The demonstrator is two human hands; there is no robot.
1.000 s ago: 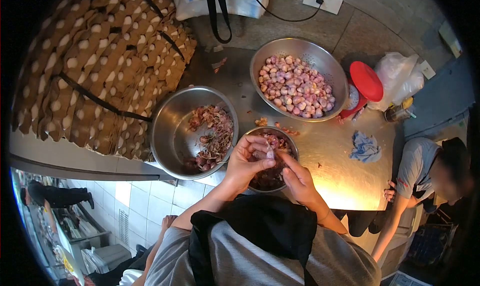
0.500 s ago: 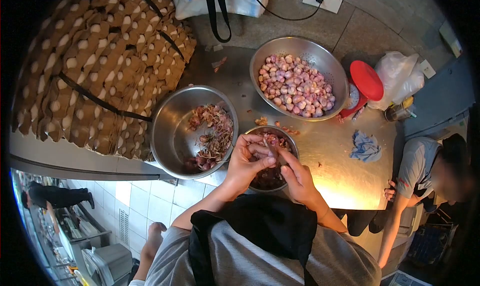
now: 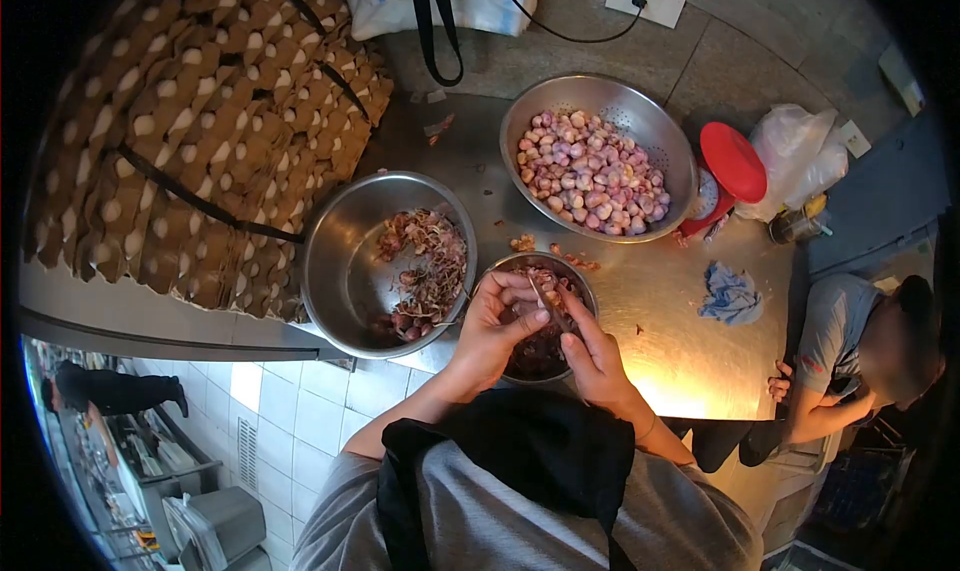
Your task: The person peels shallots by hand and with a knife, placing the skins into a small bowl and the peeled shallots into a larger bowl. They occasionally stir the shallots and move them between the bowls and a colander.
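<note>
Over a small metal bowl [image 3: 540, 369] of shallots and skins, my two hands are close together. My left hand [image 3: 497, 329] pinches something small, likely a shallot, mostly hidden by the fingers. My right hand [image 3: 597, 356] is closed round a small knife [image 3: 541, 296], its thin blade between the hands. To the left, a larger metal bowl [image 3: 340, 261] holds loose skins, roots and some shallots. Beyond the small bowl, a metal colander [image 3: 645, 131] holds many peeled pinkish shallots [image 3: 590, 171].
Stacked egg trays [image 3: 200, 131] fill the left. A red scale [image 3: 733, 163], plastic bags [image 3: 795, 151], a jar [image 3: 797, 223] and a blue cloth [image 3: 731, 293] are at the right. A person [image 3: 835, 341] sits beside the table's right edge; another person [image 3: 120, 389] is at lower left.
My hands have shifted only slightly, and the blade shows at a different angle. The person at the right has drawn a lowered arm up and bent it. A foot at lower left has gone from view.
</note>
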